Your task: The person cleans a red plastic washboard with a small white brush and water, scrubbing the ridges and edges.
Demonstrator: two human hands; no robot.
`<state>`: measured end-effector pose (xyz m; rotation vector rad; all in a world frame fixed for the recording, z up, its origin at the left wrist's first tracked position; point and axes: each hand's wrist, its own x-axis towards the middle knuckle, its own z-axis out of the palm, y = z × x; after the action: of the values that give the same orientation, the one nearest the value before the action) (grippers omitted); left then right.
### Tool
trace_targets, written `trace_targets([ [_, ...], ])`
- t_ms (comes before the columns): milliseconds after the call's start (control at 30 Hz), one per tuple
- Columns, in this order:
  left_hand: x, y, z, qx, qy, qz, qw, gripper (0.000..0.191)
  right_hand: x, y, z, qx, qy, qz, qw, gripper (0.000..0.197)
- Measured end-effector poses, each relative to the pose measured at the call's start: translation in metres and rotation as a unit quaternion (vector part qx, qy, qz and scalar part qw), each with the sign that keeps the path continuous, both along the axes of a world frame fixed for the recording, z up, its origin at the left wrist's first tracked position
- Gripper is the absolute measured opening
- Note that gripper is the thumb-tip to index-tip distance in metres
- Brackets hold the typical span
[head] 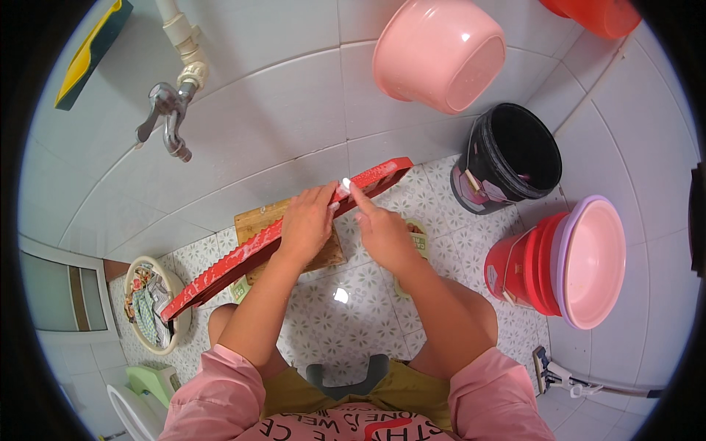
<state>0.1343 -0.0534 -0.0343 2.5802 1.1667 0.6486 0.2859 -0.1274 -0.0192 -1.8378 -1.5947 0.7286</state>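
A long red plastic piece (242, 253) with a ridged edge stands tilted on its side, spotted with white foam, over a low wooden board or stool (259, 218). My left hand (309, 223) grips its upper edge near the middle. Close by, my right hand (383, 229) has its index finger stretched out to a small white thing or lump of foam (346, 184) on that edge. The other right fingers are curled, and whether they hold anything cannot be told. My left fingertips are partly hidden behind the red edge.
A black bucket (480, 165) and a red bucket (507, 259) topped by a pink basin (595, 264) stand right. A pink basin (441, 55) is at the wall, a metal tap (171, 121) upper left. A laundry basket (182, 325) sits left, a long-handled cleaning tool (557, 375) lower right.
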Motion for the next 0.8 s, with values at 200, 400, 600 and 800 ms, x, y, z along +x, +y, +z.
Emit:
trace_targets([
  [200,0.007,0.000,0.005,-0.003,0.005,-0.006,1.000,0.040,0.029,0.006,0.005,0.014,-0.018,-0.105,0.994,0.052],
  [400,0.019,-0.003,0.008,-0.016,0.001,-0.032,0.999,0.046,0.071,0.016,-0.011,-0.033,0.038,-0.200,0.979,0.047],
  [600,0.022,-0.004,0.011,-0.039,0.027,-0.012,0.999,0.047,0.073,0.018,0.006,-0.083,0.121,-0.191,0.971,0.046],
  [800,0.019,-0.003,0.004,-0.001,0.033,-0.014,0.999,0.044,0.079,0.015,0.003,-0.083,0.111,-0.187,0.972,0.046],
])
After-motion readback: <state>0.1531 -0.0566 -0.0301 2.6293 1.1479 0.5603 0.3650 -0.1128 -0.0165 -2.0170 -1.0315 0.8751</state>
